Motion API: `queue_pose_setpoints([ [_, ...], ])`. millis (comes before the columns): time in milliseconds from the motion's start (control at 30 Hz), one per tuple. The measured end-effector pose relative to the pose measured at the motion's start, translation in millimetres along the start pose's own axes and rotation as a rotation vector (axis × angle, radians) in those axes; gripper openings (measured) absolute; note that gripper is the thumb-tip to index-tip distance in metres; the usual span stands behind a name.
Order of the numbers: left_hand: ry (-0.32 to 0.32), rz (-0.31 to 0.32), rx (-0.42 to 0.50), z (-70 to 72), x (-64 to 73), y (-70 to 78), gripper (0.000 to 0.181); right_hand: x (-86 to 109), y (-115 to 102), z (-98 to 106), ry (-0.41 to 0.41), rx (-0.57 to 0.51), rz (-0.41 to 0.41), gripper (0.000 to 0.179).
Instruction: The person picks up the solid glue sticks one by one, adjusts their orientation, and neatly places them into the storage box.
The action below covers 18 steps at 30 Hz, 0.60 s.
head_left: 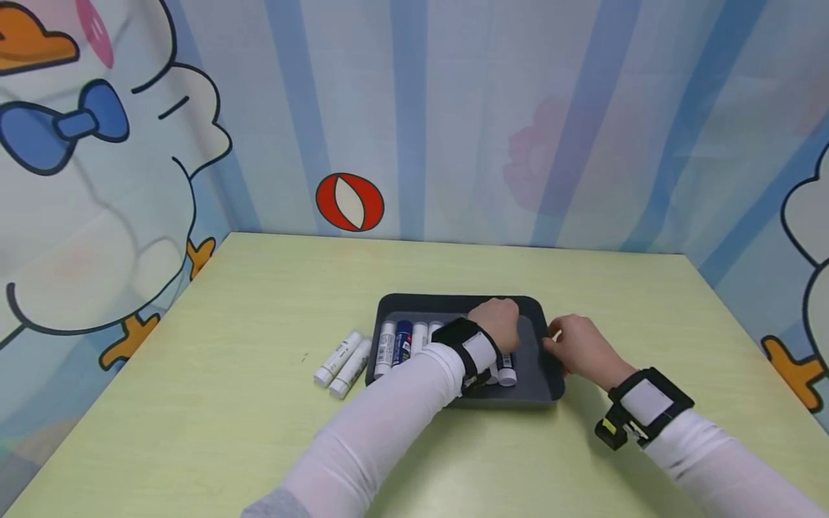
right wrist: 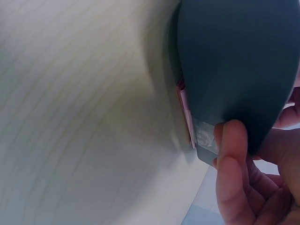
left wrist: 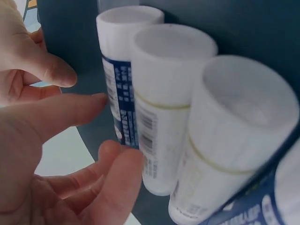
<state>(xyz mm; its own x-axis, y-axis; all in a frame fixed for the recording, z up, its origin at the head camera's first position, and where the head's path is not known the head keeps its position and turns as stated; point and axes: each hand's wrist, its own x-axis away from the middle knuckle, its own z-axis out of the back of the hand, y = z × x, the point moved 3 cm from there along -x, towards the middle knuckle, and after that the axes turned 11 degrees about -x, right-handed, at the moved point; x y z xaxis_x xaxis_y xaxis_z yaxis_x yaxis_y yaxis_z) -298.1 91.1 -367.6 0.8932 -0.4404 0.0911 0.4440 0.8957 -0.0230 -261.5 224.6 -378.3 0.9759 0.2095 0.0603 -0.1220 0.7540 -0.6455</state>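
Note:
A dark grey tray (head_left: 463,401) holds a row of white and blue glue sticks (head_left: 384,345). My left hand (head_left: 497,324) reaches over the tray's right part. In the left wrist view, its thumb and fingers, spread apart, have their tips right at the blue-labelled glue stick (left wrist: 125,101) at the row's end. White glue sticks (left wrist: 159,136) stand beside that one, ends toward the camera. My right hand (head_left: 579,349) pinches the right wall of the tray, its thumb and fingers on either side of the rim in the right wrist view. My left forearm hides part of the row.
Two white glue sticks (head_left: 343,363) lie on the pale yellow table (head_left: 272,302) left of the tray. A pink strip (right wrist: 186,110) shows at the tray's underside. A cartoon-printed curtain (head_left: 453,129) stands behind the table.

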Motion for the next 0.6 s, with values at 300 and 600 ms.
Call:
queue_pose_setpoints([
  [300,0.04,-0.035,0.001,-13.1,-10.6,-7.4,0.01,-0.3,0,0,0.003,0.016,-0.01,0.023],
  [600,0.027,-0.024,-0.004,-7.1,-3.8,-7.5,0.012,-0.1,-1,0,0.002,0.02,-0.003,0.023],
])
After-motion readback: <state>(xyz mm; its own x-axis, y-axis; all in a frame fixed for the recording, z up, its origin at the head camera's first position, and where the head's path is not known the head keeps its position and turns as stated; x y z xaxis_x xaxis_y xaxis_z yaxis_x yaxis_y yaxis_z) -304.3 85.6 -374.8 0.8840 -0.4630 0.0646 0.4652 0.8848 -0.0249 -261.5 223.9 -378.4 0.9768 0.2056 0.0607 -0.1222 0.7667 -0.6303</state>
